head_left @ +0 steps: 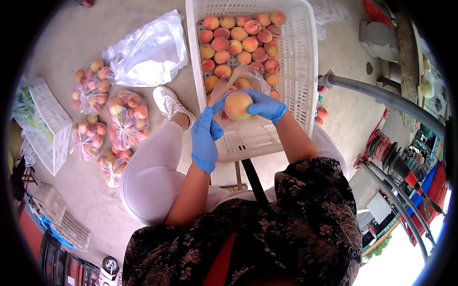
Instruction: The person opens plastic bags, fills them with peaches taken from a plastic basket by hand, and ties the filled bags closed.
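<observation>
A yellow-pink peach is in my right hand, whose blue-gloved fingers and thumb close around its far and right sides. My left hand, also in a blue glove, is closed at the left edge of a see-through plastic bag. The bag spreads behind and below the held peach, over the near part of a white crate. Rows of loose peaches lie on the crate's slotted floor, mostly toward its far side. Part of the left fingertips is hidden by the peach and bag.
Several tied bags of peaches stand on the floor to the left, near a pile of plastic bags. A white crate with greens is farther left. A grey metal pole runs along the right. My white shoe is beside the crate.
</observation>
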Action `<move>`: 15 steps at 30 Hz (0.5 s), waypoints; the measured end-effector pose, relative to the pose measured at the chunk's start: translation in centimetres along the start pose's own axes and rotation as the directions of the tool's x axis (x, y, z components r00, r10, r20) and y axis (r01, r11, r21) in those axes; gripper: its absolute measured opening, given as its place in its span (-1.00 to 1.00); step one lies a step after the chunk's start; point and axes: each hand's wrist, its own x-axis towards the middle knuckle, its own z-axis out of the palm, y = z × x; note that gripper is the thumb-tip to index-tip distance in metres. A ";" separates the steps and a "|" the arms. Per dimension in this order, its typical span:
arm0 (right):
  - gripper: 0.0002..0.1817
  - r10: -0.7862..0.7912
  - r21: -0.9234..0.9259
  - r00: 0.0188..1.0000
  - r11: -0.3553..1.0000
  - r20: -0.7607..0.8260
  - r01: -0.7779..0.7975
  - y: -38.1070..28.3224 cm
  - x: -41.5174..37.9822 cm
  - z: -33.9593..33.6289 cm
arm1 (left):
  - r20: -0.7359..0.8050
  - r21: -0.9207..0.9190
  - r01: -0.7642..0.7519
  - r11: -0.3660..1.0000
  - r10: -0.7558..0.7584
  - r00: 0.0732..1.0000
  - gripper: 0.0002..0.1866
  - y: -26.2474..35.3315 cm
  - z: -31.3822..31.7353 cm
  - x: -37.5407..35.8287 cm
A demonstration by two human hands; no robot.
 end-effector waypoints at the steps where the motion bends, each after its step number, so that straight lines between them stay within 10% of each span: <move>1: -0.12 -0.020 -0.173 0.988 0.985 -0.151 -0.007 0.5 0.7 0.7 | 0.010 0.007 0.000 1.000 0.000 1.000 -0.50 0.0 0.0 -0.1; 5: -0.18 -0.360 -0.684 0.702 0.686 -0.615 -0.247 4.6 1.3 -0.2 | -0.056 -0.065 -0.036 0.997 0.033 0.998 -0.53 -0.1 -0.2 0.0; 8: -0.18 -0.209 -0.764 0.736 0.199 -0.644 -0.613 5.0 -2.1 -1.1 | -0.098 -0.098 -0.100 0.990 0.090 0.991 -0.56 -0.2 -1.1 0.6; 11: -0.25 -0.029 -0.784 0.812 -0.241 -0.583 -0.571 4.5 -6.7 -3.8 | -0.090 -0.136 -0.126 0.983 0.115 0.989 -0.66 -0.2 -1.8 0.8; 14: -0.39 0.393 -0.836 0.748 -0.116 -0.534 -0.536 -2.9 -8.2 -2.9 | -0.071 -0.084 -0.098 0.992 0.093 0.993 -0.68 -0.2 -1.7 0.5; 15: -0.52 0.458 -0.732 0.720 0.194 -0.522 -0.654 -6.7 -8.0 -1.7 | -0.066 -0.061 -0.092 0.994 0.088 0.994 -0.69 -0.2 -1.6 0.4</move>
